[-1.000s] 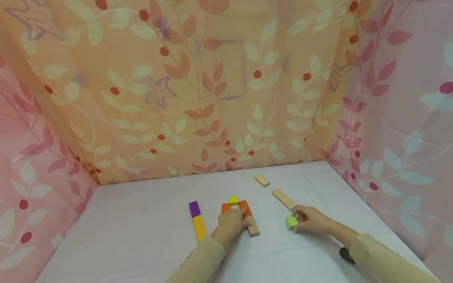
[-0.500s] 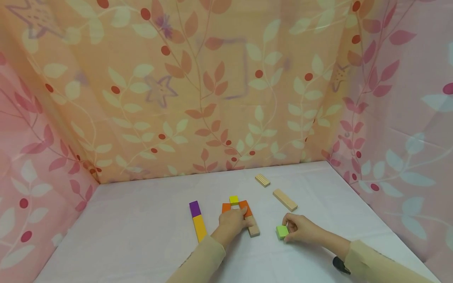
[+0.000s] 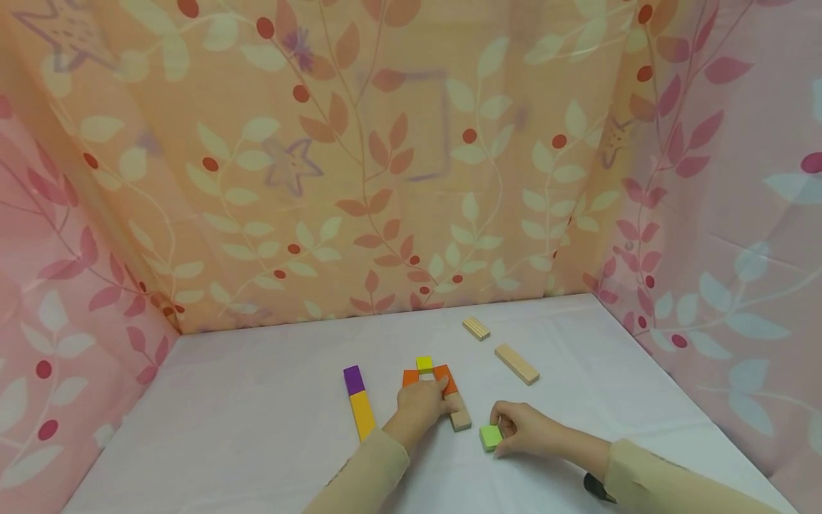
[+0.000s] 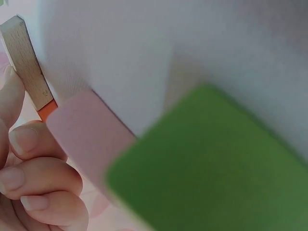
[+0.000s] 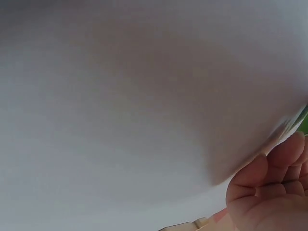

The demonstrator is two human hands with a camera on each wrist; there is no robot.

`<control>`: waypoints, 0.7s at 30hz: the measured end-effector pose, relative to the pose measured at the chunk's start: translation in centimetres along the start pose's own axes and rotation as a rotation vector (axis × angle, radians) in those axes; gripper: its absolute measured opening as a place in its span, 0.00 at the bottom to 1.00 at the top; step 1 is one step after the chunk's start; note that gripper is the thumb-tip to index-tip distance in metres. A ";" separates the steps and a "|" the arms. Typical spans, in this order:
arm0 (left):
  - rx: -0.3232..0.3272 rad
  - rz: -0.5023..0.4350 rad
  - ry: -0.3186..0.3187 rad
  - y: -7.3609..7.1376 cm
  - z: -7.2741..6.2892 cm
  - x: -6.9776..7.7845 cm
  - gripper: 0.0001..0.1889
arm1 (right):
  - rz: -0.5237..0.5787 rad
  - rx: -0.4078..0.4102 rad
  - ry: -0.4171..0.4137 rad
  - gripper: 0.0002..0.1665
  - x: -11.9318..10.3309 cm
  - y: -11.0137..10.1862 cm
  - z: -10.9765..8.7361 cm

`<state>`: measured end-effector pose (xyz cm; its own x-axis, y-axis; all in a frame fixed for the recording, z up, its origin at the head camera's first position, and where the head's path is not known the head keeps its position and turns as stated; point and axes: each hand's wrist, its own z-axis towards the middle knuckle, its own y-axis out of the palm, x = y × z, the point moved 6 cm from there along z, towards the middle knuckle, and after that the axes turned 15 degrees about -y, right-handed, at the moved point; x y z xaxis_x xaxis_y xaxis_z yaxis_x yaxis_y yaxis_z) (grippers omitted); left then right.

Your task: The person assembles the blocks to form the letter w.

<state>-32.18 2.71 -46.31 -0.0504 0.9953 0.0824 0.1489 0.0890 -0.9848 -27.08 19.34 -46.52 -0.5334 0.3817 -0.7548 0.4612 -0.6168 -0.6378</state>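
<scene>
My right hand pinches a light green block between thumb and fingers, low over the table at the right. My left hand lies over an arrangement of blocks, its thumb on a plain wooden block and its other fingers curled. An orange block adjoins the wooden one. Another orange block shows left of it, and a yellow block sits at the top. In the left wrist view a pink block and a dark green block lie beside the fingers. The hand hides part of this arrangement.
A purple block and a long yellow-orange block lie end to end at the left. Toward the back right are a long wooden plank and a striped group of wooden pieces. Patterned cloth walls the table.
My right hand has carried the light green block left and toward me, bringing it closer to the arrangement. The left hand has stayed in place on the blocks.
</scene>
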 end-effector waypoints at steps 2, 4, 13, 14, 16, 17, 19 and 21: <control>0.009 -0.002 0.004 0.0 0.0 0.0 0.34 | -0.011 -0.012 -0.008 0.20 -0.1 0.3 0.2; 0.020 -0.012 0.014 -0.1 -0.1 0.0 0.33 | -0.016 -0.021 -0.010 0.20 0.0 0.5 0.4; 0.053 -0.047 0.035 -0.2 -0.3 -0.2 0.34 | -0.037 -0.014 0.004 0.18 0.1 0.6 0.8; 0.052 -0.046 0.034 -0.2 -0.2 -0.2 0.34 | -0.042 -0.012 0.004 0.18 0.1 0.6 0.8; 0.051 -0.040 0.033 -0.2 -0.2 -0.2 0.34 | -0.049 -0.009 0.006 0.18 0.1 0.6 0.9; 0.050 -0.036 0.031 -0.1 -0.2 -0.1 0.34 | -0.052 -0.007 0.007 0.18 0.0 0.6 0.9; 0.050 -0.033 0.028 -0.1 -0.2 -0.1 0.34 | -0.059 -0.006 0.008 0.18 0.0 0.6 1.0; 0.047 -0.032 0.024 -0.1 -0.2 0.0 0.34 | -0.063 -0.007 0.009 0.19 0.0 0.6 1.0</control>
<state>-32.02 2.67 -46.15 -0.0311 0.9927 0.1169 0.1010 0.1195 -0.9877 -27.58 18.28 -46.75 -0.5553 0.4254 -0.7146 0.4318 -0.5869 -0.6849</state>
